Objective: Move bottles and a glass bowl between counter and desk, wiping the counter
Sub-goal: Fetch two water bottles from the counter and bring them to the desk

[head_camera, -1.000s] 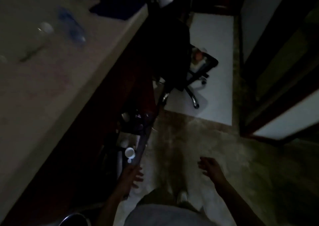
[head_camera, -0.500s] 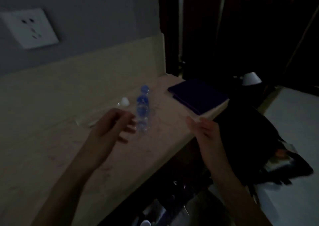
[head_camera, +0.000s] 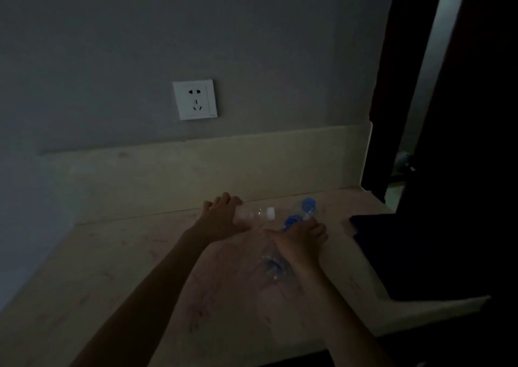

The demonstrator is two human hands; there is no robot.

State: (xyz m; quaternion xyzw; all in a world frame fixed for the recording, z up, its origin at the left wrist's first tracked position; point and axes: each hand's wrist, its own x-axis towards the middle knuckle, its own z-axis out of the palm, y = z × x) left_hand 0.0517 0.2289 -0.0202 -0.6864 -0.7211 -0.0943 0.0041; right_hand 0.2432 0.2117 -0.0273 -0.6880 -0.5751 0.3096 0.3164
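Two bottles: both lie on the table [head_camera: 117, 296] at the middle of the frame. The clear one with a white cap [head_camera: 256, 213] is on its side near the back wall strip; the one with a blue cap [head_camera: 304, 212] sits just right of it.
Change: a second ago I was looking at the floor with both hands hanging free; half a second ago they were over the table, short of the bottles. Now both have arrived.
Left hand [head_camera: 221, 219]: fingers spread and curled over the butt end of the clear bottle, touching it; I cannot tell whether the grip has closed.
Right hand [head_camera: 301, 239]: draped over the blue-capped bottle's body, fingers curling down; full closure is hidden.
Meaning: I judge the pick-up of both bottles is starting, with the carry next.
Other counts: one wall socket [head_camera: 195, 99] upper middle; one dark flat thing [head_camera: 398, 243] at right.
Glass bowl: none visible.
Cloth: none visible.
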